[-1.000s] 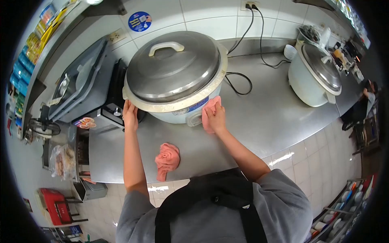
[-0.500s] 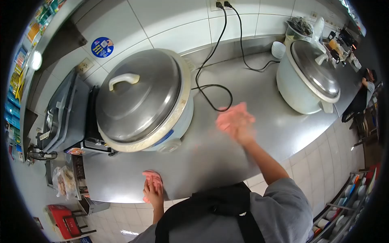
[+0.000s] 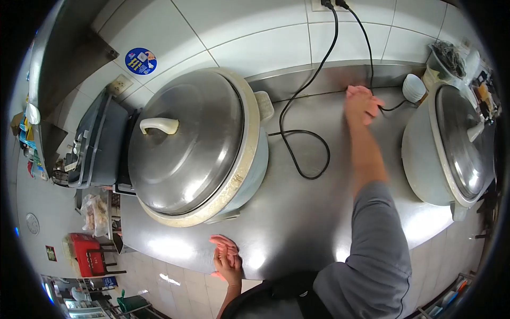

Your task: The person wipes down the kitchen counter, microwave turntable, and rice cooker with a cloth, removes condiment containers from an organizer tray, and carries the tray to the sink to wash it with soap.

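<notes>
Reach differs between the two hands in the head view: the right hand [image 3: 359,110] stretches far across the bench [image 3: 297,212] toward the foot of the steel upstand [image 3: 329,82], back upward over a far pink cloth [image 3: 353,92], while the left hand [image 3: 229,268] rests near the front edge on a near pink cloth [image 3: 225,243]. The far pink cloth seems bunched under the right palm so that fabric, not skin, meets the metal; blur keeps me from telling whether that grip pinches it. The left grip lies over its folds, though whether the fingers close around them I cannot tell; so near the body, it may serve as a prop. The large cooker [image 3: 186,151] stands at the left with its lid on, its black cord [image 3: 310,81] lying in a loose loop, presumably spare length. A second cord [image 3: 366,37] passes the far pink cloth and runs toward the second cooker [image 3: 422,165] at the right, near a white bowl [image 3: 414,88]. The bench is smooth metal, with bright glare and a dark reflection before the person. Behind rises a white tiled wall [image 3: 255,26] with a blue sticker [image 3: 141,61]; a grey tub [image 3: 103,141], pale floor [image 3: 183,282] and clock [image 3: 33,224] show leftward.
</notes>
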### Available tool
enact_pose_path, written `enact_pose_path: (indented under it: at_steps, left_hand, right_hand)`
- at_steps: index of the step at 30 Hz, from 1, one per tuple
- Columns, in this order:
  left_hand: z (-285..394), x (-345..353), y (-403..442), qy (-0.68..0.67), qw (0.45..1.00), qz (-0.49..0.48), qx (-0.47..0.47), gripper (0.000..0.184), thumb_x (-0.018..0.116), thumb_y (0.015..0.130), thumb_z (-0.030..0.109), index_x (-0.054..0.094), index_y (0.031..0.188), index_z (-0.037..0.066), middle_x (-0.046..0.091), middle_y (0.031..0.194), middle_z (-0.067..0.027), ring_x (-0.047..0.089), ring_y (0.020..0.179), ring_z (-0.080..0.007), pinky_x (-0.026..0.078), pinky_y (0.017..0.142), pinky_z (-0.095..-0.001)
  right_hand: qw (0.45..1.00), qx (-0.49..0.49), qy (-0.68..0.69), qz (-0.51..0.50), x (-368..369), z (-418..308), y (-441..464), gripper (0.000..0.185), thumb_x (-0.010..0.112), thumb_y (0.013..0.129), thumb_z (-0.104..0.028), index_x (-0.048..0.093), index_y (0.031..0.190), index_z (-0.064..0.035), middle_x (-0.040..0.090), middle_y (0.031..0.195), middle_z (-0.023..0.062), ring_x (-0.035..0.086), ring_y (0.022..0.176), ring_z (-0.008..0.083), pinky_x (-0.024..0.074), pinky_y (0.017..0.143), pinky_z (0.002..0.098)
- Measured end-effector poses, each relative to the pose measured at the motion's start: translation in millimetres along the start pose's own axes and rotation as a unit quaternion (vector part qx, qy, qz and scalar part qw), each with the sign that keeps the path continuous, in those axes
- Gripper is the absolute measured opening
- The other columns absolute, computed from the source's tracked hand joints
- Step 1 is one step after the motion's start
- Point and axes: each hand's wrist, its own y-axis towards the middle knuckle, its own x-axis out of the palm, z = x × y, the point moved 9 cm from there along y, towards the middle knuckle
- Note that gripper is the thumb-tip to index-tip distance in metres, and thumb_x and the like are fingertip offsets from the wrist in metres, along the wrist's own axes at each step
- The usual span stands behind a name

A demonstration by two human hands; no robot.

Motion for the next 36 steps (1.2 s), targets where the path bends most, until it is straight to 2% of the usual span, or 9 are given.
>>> enact_pose_path:
  at_steps: [4,5,8,13,22,27,31,32,36]
  left_hand:
    - [-3.2,3.2,-2.2,-0.025,0.999,-0.002,-0.023,0.054,0.066,0.078,0.007,0.055,0.131,0.009,0.039,0.139,-0.0223,0.043,0.125,-0.0393,0.037,0.104,-0.0454]
    - [-0.2,2.2,-2.1,-0.021,1.0,0.002,-0.015,0.054,0.065,0.079,0.007,0.055,0.132,0.009,0.038,0.139,-0.0223,0.043,0.125,-0.0387,0.037,0.104,-0.0446]
    - [2.4,-0.3,-0.4,-0.021,1.0,0.0,-0.018,0.053,0.064,0.08,0.007,0.055,0.132,0.009,0.038,0.139,-0.022,0.043,0.125,-0.0383,0.037,0.104,-0.0442]
    - [14.6,-5.8,1.7,-0.024,0.999,0.02,0.005,0.05,0.065,0.083,0.01,0.055,0.131,0.01,0.042,0.137,-0.0197,0.045,0.123,-0.0373,0.037,0.103,-0.0444]
    - [6.6,-9.6,-2.0,-0.063,0.993,0.082,0.051,0.042,0.063,0.089,0.017,0.056,0.129,0.006,0.051,0.126,-0.02,0.05,0.114,-0.0362,0.041,0.098,-0.0417]
    - [15.1,-4.9,-11.9,-0.182,0.972,0.145,-0.036,0.034,0.061,0.094,0.025,0.06,0.11,-0.005,0.06,0.103,-0.0174,0.058,0.09,-0.0283,0.045,0.084,-0.0369]
    - [103.0,12.1,-38.8,-0.359,0.927,0.05,-0.102,0.031,0.059,0.095,0.029,0.06,0.094,-0.002,0.06,0.09,-0.0093,0.055,0.082,-0.0162,0.046,0.074,-0.0312]
    - [125.9,10.2,-44.5,-0.363,0.926,0.047,-0.095,0.031,0.059,0.095,0.029,0.06,0.094,-0.002,0.06,0.09,-0.0093,0.055,0.082,-0.0162,0.046,0.074,-0.0312]
    - [206.3,31.0,-70.6,-0.37,0.928,0.012,-0.036,0.03,0.058,0.095,0.029,0.059,0.092,-0.001,0.059,0.089,-0.0084,0.054,0.08,-0.0153,0.045,0.074,-0.0299]
  right_hand:
    - [0.975,-0.146,-0.1,-0.131,-34.8,-135.9,-33.0,0.039,0.056,0.084,-0.009,0.056,0.121,0.0029,0.058,0.119,0.026,0.057,0.108,0.0471,0.0421,0.084,0.0737]
    - [0.959,-0.229,-0.006,-0.165,-124.9,-133.0,-51.1,0.039,0.056,0.084,-0.012,0.057,0.119,0.0043,0.058,0.119,0.0259,0.057,0.108,0.0477,0.0434,0.092,0.0657]
    - [0.839,-0.252,0.476,-0.078,-86.8,-232.2,-79.9,0.028,0.058,0.082,-0.019,0.067,0.103,-0.0027,0.064,0.108,0.016,0.057,0.106,0.0327,0.0428,0.098,0.0429]
    - [0.77,-0.517,0.356,0.116,-124.8,-154.1,-115.9,0.028,0.059,0.086,-0.035,0.072,0.109,-0.0262,0.067,0.114,-0.0005,0.054,0.118,0.0203,0.0382,0.105,0.0389]
    - [0.968,0.024,0.178,0.173,-14.5,187.2,-178.8,0.031,0.057,0.089,-0.034,0.067,0.114,-0.0186,0.061,0.124,-0.0005,0.044,0.128,0.0268,0.0433,0.096,0.0415]
    - [0.927,-0.079,0.364,0.031,-117.6,126.3,-332.7,0.032,0.061,0.086,-0.031,0.064,0.116,-0.0199,0.056,0.129,0.0013,0.046,0.125,0.0239,0.0426,0.098,0.0415]
    - [0.614,-0.168,0.753,-0.171,-174.0,42.4,-466.1,0.036,0.065,0.083,-0.028,0.062,0.117,-0.0213,0.051,0.135,0.0032,0.047,0.123,0.0226,0.0432,0.098,0.0433]
    - [0.782,-0.309,0.541,0.024,-241.3,73.9,-468.9,0.036,0.069,0.076,-0.024,0.066,0.113,-0.0237,0.052,0.137,0.0029,0.051,0.121,0.0257,0.0428,0.099,0.0436]
    - [0.794,-0.236,0.56,0.034,-209.7,178.7,-413.7,0.029,0.064,0.078,-0.026,0.068,0.106,-0.0191,0.061,0.119,0.0042,0.054,0.115,0.0261,0.0444,0.095,0.0446]
